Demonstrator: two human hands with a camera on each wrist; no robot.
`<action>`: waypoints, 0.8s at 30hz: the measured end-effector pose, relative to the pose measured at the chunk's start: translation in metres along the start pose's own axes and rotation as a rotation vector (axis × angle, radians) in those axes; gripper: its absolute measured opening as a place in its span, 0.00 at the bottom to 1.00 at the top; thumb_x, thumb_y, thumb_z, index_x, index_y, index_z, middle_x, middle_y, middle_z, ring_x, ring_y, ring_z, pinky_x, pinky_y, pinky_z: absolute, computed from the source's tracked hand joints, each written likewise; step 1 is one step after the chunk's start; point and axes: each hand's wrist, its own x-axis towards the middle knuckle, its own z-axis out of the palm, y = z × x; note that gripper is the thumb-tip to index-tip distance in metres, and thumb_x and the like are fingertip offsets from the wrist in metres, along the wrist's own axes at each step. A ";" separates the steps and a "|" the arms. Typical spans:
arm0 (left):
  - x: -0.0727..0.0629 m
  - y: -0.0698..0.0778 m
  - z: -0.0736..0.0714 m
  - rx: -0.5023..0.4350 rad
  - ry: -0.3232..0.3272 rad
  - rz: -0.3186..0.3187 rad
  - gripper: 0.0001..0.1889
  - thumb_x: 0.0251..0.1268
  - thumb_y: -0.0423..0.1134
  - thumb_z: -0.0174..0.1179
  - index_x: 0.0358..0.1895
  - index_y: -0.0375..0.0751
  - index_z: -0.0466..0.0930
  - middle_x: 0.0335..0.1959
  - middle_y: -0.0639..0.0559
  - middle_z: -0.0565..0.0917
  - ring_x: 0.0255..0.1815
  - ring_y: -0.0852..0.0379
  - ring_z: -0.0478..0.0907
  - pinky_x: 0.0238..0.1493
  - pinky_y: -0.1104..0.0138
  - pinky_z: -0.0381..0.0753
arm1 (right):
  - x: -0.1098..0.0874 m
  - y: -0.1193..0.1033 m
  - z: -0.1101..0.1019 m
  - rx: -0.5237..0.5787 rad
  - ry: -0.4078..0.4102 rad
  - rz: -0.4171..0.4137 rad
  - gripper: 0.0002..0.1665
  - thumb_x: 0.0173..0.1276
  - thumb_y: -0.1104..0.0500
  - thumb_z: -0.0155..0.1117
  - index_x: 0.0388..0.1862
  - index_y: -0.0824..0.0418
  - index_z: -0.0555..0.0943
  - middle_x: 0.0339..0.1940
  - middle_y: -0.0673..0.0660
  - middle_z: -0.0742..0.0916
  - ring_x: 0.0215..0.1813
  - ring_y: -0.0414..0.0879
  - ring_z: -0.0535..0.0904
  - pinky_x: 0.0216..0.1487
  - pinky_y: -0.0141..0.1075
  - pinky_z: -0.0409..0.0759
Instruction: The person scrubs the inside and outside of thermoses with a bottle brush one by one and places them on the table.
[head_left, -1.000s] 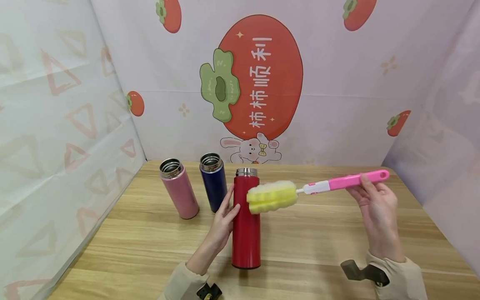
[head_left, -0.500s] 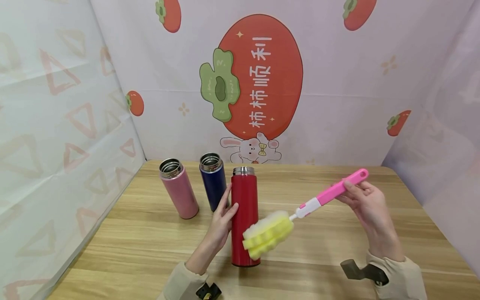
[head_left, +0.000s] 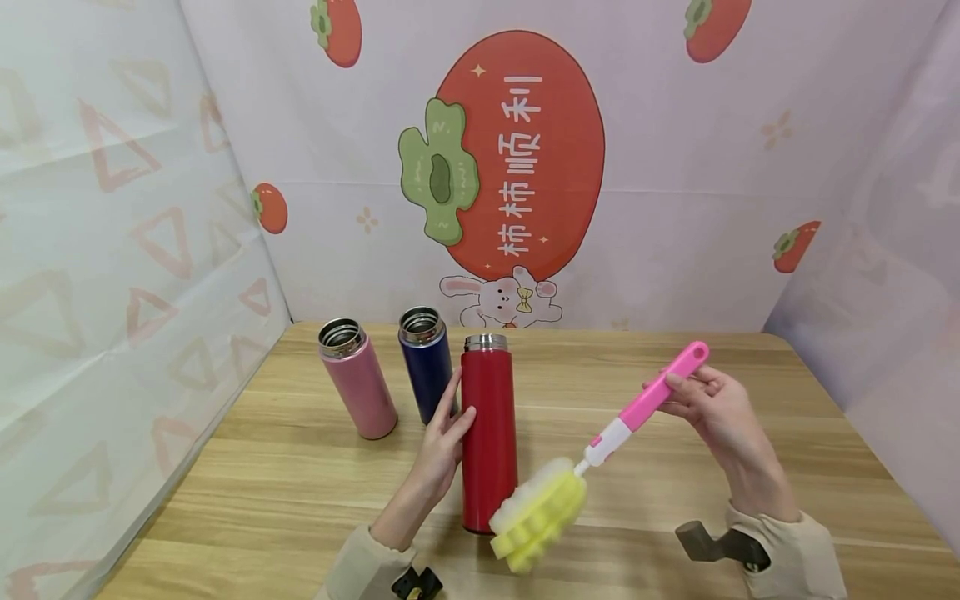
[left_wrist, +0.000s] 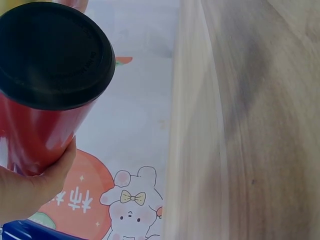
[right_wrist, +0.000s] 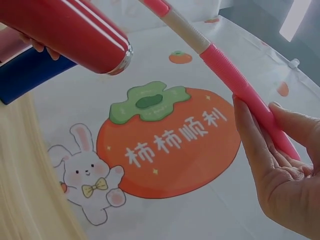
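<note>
My left hand (head_left: 442,442) grips a tall red thermos bottle (head_left: 489,425) from its left side, fingers behind it and thumb in front. The bottle stands upright with its steel neck at the top, and its black base (left_wrist: 55,55) faces the left wrist camera. Between the thumb and fingers of my right hand (head_left: 723,417) is the pink handle (right_wrist: 235,75) of a bottle brush. Slanting down to the left, the brush ends in a yellow and white sponge head (head_left: 542,512), which overlaps the bottle's lower right edge in the head view.
A pink thermos bottle (head_left: 362,387) and a dark blue one (head_left: 427,367) stand uncapped, left of the red bottle. They are on a wooden table (head_left: 285,500). Behind it hangs a printed backdrop (head_left: 675,167), with white side sheets at left and right.
The brush has swung downward, its sponge head dropping from the bottle's upper middle to its base. My right hand has shifted left; the red bottle has moved slightly left with my left hand on it.
</note>
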 end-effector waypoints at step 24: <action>-0.001 -0.001 0.000 0.038 -0.071 -0.043 0.31 0.67 0.39 0.44 0.69 0.60 0.42 0.69 0.48 0.47 0.62 0.50 0.60 0.57 0.59 0.63 | 0.002 -0.056 0.076 0.347 0.526 -0.195 0.06 0.61 0.71 0.52 0.34 0.76 0.75 0.28 0.65 0.83 0.35 0.52 0.82 0.40 0.38 0.77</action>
